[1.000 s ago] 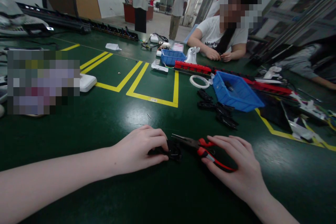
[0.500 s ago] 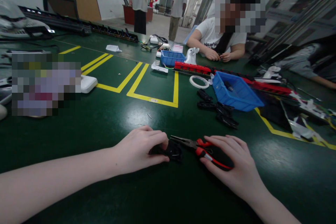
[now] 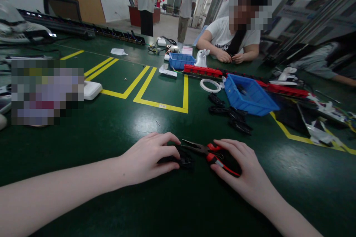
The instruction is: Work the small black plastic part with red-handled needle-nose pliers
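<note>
My left hand (image 3: 155, 155) is closed round a small black plastic part (image 3: 185, 160), much of it hidden under the fingers. The index finger is lifted a little off it. In my right hand (image 3: 241, 166) is a pair of needle-nose pliers (image 3: 207, 150) with red and black handles. Their jaws stand slightly apart and point left, with the tips close to my left fingertips, just above the black part. Whether the jaws touch anything I cannot tell. A thin metal pin (image 3: 157, 122) lies on the green table (image 3: 116, 207) beyond my left hand.
Several black parts (image 3: 230, 113) lie beside a blue bin (image 3: 250, 98) at the right. Behind are a tape roll (image 3: 210, 86), red rails (image 3: 203, 70) and a smaller blue bin (image 3: 182, 61). A white box (image 3: 92, 90) sits left. Across the table sits a co-worker (image 3: 233, 40).
The pliers' jaws have opened a little, and their tips have risen slightly. My left index finger has lifted and stretched forward from the black part.
</note>
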Demonstrator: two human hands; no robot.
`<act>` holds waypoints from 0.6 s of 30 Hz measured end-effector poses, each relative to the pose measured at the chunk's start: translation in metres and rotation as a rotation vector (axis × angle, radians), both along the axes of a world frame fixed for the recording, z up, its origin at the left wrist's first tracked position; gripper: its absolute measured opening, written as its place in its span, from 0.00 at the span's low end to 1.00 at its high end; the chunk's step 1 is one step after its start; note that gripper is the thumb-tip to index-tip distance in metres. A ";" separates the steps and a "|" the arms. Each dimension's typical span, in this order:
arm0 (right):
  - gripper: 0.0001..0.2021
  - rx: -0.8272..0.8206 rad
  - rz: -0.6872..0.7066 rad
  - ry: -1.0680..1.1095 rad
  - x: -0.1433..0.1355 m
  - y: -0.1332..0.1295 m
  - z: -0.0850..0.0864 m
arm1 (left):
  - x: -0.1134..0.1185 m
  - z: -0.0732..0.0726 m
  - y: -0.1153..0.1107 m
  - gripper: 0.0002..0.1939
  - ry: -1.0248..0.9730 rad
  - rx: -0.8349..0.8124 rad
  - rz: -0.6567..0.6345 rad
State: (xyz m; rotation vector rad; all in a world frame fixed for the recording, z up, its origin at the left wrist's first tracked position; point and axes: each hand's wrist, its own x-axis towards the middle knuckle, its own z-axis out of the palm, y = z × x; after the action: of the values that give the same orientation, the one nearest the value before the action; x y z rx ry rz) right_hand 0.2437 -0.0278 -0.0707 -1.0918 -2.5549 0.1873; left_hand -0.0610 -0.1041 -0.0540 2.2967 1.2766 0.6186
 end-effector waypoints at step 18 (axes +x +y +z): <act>0.23 -0.038 0.013 0.037 -0.005 -0.002 0.010 | 0.003 0.010 0.004 0.08 -0.088 -0.128 0.034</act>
State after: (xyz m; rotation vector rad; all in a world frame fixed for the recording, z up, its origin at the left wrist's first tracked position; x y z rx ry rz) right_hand 0.2383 -0.0298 -0.0609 -1.0762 -2.5360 0.2580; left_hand -0.0584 -0.1003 -0.0445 2.1250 1.2784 0.6239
